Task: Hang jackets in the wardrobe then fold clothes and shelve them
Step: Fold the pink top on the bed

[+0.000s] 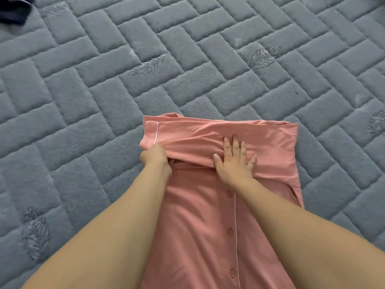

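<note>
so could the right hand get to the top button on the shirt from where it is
Probably yes. The right hand lies flat on the folded part of the pink shirt, and the top button sits uncovered just below its wrist, with nothing between them.

Under my fingers (236, 147) the pink shirt (200, 226) is soft matt knit cloth, smooth, with thin white piping and matching matt plastic-looking buttons (229, 231). Bed cover (104, 101) is grey quilted fabric, fuzzy matt nap, stitched brick pattern, embroidered leaves slightly shinier.

Grey quilted mattress (187, 49), brick-pattern stitching, embroidered leaves, even soft light
</note>
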{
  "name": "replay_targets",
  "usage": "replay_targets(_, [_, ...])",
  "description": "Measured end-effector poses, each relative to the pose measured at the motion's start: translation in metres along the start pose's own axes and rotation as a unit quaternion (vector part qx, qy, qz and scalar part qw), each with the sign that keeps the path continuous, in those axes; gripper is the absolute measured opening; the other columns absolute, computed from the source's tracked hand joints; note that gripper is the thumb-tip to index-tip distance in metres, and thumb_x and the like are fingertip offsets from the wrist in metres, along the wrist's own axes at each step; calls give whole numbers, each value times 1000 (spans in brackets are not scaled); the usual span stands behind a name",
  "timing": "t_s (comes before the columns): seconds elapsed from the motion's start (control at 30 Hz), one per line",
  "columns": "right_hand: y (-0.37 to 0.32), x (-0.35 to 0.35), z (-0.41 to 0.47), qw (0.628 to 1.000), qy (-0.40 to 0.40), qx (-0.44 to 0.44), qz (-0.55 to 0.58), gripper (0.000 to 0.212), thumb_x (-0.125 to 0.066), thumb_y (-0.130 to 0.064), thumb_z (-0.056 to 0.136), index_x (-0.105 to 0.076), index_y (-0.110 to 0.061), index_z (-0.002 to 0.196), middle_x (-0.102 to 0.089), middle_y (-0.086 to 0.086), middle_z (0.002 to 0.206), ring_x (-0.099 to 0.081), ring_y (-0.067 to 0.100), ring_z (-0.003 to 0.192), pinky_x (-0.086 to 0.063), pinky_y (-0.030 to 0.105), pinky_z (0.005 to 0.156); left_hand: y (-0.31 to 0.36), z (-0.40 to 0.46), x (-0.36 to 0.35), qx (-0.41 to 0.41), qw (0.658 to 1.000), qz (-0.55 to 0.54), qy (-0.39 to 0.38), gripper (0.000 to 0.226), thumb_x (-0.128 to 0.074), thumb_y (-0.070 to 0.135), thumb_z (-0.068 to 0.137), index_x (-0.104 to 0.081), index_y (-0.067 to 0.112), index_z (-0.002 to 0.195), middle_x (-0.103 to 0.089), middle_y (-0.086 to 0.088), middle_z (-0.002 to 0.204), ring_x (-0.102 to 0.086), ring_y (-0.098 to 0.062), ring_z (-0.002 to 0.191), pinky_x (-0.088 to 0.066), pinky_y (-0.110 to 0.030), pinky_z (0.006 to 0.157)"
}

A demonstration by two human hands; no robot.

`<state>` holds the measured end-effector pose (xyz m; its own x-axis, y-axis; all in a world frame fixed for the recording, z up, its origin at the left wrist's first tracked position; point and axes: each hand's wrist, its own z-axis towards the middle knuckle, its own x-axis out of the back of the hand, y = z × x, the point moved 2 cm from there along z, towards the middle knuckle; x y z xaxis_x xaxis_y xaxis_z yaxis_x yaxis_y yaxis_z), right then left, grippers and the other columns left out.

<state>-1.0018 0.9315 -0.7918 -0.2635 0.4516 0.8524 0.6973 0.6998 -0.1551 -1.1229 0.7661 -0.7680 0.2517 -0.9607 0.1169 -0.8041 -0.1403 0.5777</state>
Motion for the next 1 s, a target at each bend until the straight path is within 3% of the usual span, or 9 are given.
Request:
replay_targets(0.07, [4, 0, -3, 999, 4, -50, 7, 71, -22, -58, 99, 7, -28, 156, 15, -2, 164, 15, 23, 150, 8, 60, 117, -3, 7, 14, -25, 999, 31, 22, 37, -56, 3, 82, -60, 7, 118, -66, -14, 114, -68, -29, 90, -59, -48, 81])
replay_targets(0.13, [14, -2, -14, 994, 9, -102, 26, 72, -22, -58, 99, 7, -27, 157, 17, 0, 164, 12, 26, 150, 6, 60, 117, -9, 12, 34, -63, 988, 118, 71, 35, -58, 8, 81, -58, 6, 116, -64, -13, 118, -64, -32, 100, -54, -42, 90])
replay_targets(0.23, [33, -16, -47, 988, 0, -147, 37, 71, -22, -59, 99, 10, -30, 155, 18, 2, 163, 12, 28, 150, 6, 60, 117, -22, 9, 62, -98, 928, 331, 142, 40, -61, 19, 81, -50, 12, 119, -50, -14, 132, -49, -35, 120, -39, -38, 102])
replay_targets(0.3, [45, -29, -71, 985, -21, -166, 33, 72, -21, -61, 98, 13, -30, 155, 21, 2, 163, 13, 29, 150, 5, 61, 117, -36, 4, 76, -76, 899, 406, 145, 49, -60, 22, 81, -44, 10, 126, -41, -16, 140, -40, -36, 128, -32, -41, 106])
replay_targets(0.4, [60, -48, -103, 980, -42, -189, 35, 73, -21, -62, 98, 14, -31, 155, 24, 0, 162, 15, 30, 150, 2, 62, 117, -63, -2, 97, -74, 894, 428, 110, 45, -60, 27, 82, -50, 8, 122, -50, -19, 135, -47, -39, 125, -38, -42, 101])
replay_targets(0.57, [78, -77, -153, 972, -63, -217, 67, 76, -22, -65, 96, 17, -34, 153, 27, -1, 160, 20, 26, 149, -1, 69, 112, -102, -19, 143, -45, 893, 444, 65, 52, -66, 38, 79, -61, 1, 116, -64, -20, 119, -61, -40, 105, -44, -36, 78])
replay_targets(0.8, [121, -104, -215, 921, -49, -356, 153, 113, -41, -82, 79, 19, -22, 154, 25, 7, 161, 14, 33, 149, 5, 69, 112, -167, -63, 204, -24, 874, 483, 53, 61, -66, 56, 72, -60, 7, 109, -66, -13, 108, -62, -36, 96, -51, -40, 84])
replay_targets(0.9, [148, -106, -238, 878, -44, -439, 186, 131, -59, -82, 69, 16, -17, 154, 18, 16, 162, 9, 38, 149, 6, 61, 117, -184, -79, 219, 14, 861, 508, 12, 48, -66, 42, 76, -55, 10, 110, -59, -11, 103, -59, -35, 96, -50, -41, 89])
replay_targets(1.0, [173, -106, -254, 837, -57, -499, 216, 142, -72, -77, 60, 11, -10, 155, 6, 19, 162, 3, 38, 149, -1, 55, 120, -193, -95, 218, 51, 844, 533, -33, 44, -64, 18, 86, -53, -1, 123, -60, -17, 115, -60, -36, 106, -50, -46, 98])
